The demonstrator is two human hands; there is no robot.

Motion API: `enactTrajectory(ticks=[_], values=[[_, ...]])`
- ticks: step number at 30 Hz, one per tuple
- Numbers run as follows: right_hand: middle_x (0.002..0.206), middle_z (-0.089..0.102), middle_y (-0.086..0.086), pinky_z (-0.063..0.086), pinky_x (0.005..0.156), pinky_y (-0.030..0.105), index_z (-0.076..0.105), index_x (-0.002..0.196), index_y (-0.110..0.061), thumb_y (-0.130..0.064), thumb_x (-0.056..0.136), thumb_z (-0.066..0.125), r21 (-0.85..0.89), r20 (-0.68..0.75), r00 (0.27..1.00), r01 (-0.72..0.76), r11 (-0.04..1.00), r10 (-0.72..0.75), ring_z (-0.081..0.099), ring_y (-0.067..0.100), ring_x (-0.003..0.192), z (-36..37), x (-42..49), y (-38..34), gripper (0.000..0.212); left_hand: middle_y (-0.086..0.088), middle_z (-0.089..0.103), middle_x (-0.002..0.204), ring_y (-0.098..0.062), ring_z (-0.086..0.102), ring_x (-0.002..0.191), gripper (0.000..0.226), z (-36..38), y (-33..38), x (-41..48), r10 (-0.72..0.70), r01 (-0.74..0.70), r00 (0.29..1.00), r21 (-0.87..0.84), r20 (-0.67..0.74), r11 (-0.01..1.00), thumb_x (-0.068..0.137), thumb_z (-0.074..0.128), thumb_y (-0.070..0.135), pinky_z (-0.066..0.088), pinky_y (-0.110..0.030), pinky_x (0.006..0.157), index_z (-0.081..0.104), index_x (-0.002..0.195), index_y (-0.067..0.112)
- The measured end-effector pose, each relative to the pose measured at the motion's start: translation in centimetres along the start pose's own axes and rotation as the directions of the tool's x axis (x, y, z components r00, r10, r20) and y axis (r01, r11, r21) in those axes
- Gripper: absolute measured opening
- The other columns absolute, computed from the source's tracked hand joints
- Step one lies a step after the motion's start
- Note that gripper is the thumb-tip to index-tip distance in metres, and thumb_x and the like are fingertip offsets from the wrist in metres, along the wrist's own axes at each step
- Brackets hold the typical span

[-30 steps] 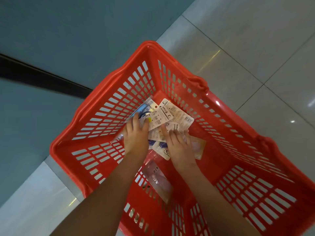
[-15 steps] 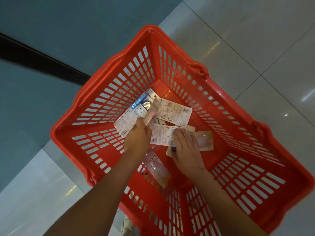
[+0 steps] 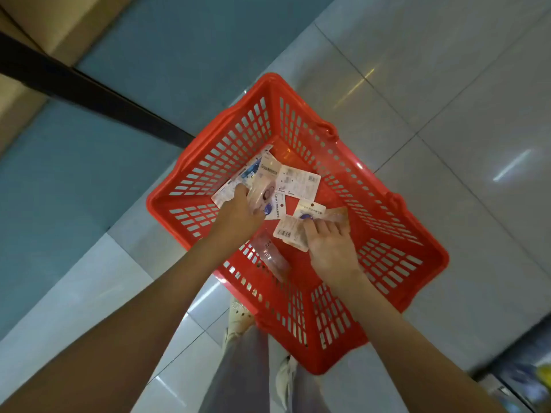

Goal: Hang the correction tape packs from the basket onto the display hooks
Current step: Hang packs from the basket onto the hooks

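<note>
**A:** Since half a second ago the view has pulled back from the red basket (image 3: 320, 363) on the tiled floor, and the right hand (image 3: 331, 248) has gone from lying flat to pinching.

**B:** Pinching what?

**A:** Two overlapping barcoded packs (image 3: 293, 232), caught at their near edge. The left hand (image 3: 238, 213) grips a fanned bundle (image 3: 268, 183) of correction tape packs that spreads away from the person toward the far-left wall.

**B:** What still lies loose?

**A:** A clear blister pack (image 3: 269, 257) sits against the near wall between the forearms, with its long axis running toward the person. A peach pack (image 3: 338, 214) lies just beyond the right fingertips.

**B:** Which hand is nearer?

**A:** The right is nearer the peach pack. The blister is closer to the left wrist, but that hand looks full. No display hooks are in view.
</note>
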State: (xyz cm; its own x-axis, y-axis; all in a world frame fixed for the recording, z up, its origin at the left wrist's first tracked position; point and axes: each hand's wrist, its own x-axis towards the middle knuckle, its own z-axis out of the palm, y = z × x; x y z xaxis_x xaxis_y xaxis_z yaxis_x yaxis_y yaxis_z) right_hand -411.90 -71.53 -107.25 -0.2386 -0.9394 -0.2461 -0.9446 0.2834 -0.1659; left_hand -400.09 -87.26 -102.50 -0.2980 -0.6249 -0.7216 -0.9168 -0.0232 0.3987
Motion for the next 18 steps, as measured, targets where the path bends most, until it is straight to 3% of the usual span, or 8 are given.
enactTrajectory(ticks=[3,5,6,8,10,12,15,18], values=[[0.083,0.068,0.01,0.054,0.078,0.045,0.068,0.093,-0.007,-0.012,0.066,0.07,0.008,-0.061,0.985,0.163,0.987,-0.162,0.066,0.032,0.077,-9.7,-2.2,-0.5,0.028,-0.01,0.059,0.102,-0.027,0.06,0.084,0.037,-4.4,4.0,-6.9,0.158,-0.165,0.975,0.035,0.154,0.986,0.096,0.054,0.019,0.045,-0.033,0.064,0.042,0.13,0.009],[0.085,0.068,0.006,0.046,0.089,0.048,0.07,0.087,-0.011,-0.02,0.074,0.057,-0.019,-0.117,0.955,0.273,0.962,-0.273,0.064,0.028,0.084,-16.7,-3.1,-0.6,0.019,-0.008,0.059,0.111,-0.023,0.058,0.093,0.039,-7.3,6.6,-11.2,0.198,-0.223,0.942,0.062,0.272,0.973,0.097,0.056,0.023,0.042,-0.029,0.069,0.045,0.132,0.009],[0.086,0.069,0.002,0.039,0.093,0.049,0.07,0.085,-0.014,-0.021,0.072,0.062,-0.052,-0.137,0.941,0.305,0.951,-0.309,0.062,0.026,0.087,-20.3,-3.5,-0.6,0.017,-0.006,0.058,0.118,-0.02,0.055,0.097,0.042,-8.9,7.8,-13.3,0.198,-0.233,0.924,0.073,0.327,0.97,0.097,0.057,0.026,0.04,-0.025,0.073,0.045,0.135,0.01],[0.083,0.068,-0.004,0.027,0.102,0.048,0.069,0.085,-0.018,-0.024,0.066,0.071,-0.113,-0.179,0.933,0.296,0.948,-0.313,0.057,0.022,0.092,-27.5,-4.3,-0.6,0.02,-0.002,0.053,0.133,-0.019,0.054,0.111,0.055,-12.3,10.3,-17.6,0.186,-0.225,0.904,0.059,0.385,0.972,0.096,0.055,0.041,0.041,-0.024,0.088,0.041,0.142,0.016],[0.076,0.065,-0.007,0.014,0.109,0.049,0.069,0.084,-0.021,-0.032,0.071,0.057,-0.117,-0.211,0.926,0.294,0.949,-0.313,0.055,0.022,0.095,-34.4,-5.2,-0.6,0.021,-0.003,0.052,0.14,-0.022,0.052,0.123,0.073,-16.1,13.1,-22.2,0.22,-0.222,0.898,-0.042,0.382,0.974,0.086,0.05,0.067,0.04,-0.033,0.105,0.044,0.141,0.019],[0.075,0.065,-0.007,0.011,0.109,0.052,0.071,0.085,-0.022,-0.035,0.071,0.055,-0.119,-0.2,0.924,0.309,0.944,-0.327,0.06,0.025,0.092,-39.8,-5.5,-0.9,0.024,-0.002,0.059,0.128,-0.022,0.056,0.118,0.079,-19.4,15.6,-25.8,0.286,-0.265,0.893,-0.108,0.348,0.958,0.08,0.047,0.077,0.042,-0.038,0.103,0.052,0.131,0.016],[0.075,0.064,-0.006,0.014,0.106,0.052,0.071,0.085,-0.022,-0.031,0.055,0.082,-0.191,-0.182,0.916,0.325,0.926,-0.359,0.062,0.027,0.088,-48.6,-5.9,-2.4,0.033,-0.009,0.067,0.107,-0.015,0.062,0.095,0.085,-25.1,19.7,-31.8,0.373,-0.341,0.892,-0.16,0.255,0.926,0.063,0.055,0.085,0.048,-0.044,0.09,0.06,0.112,0.015],[0.08,0.067,-0.005,0.013,0.105,0.05,0.072,0.091,-0.023,-0.035,0.054,0.086,-0.209,-0.178,0.906,0.346,0.914,-0.384,0.061,0.025,0.092,-56.8,-6.1,-4.5,0.041,0.016,0.067,0.089,0.006,0.061,0.083,0.047,-29.9,22.3,-37.3,0.416,-0.365,0.886,-0.243,0.205,0.899,0.067,0.072,0.068,0.049,-0.024,0.078,0.06,0.095,0.031]])
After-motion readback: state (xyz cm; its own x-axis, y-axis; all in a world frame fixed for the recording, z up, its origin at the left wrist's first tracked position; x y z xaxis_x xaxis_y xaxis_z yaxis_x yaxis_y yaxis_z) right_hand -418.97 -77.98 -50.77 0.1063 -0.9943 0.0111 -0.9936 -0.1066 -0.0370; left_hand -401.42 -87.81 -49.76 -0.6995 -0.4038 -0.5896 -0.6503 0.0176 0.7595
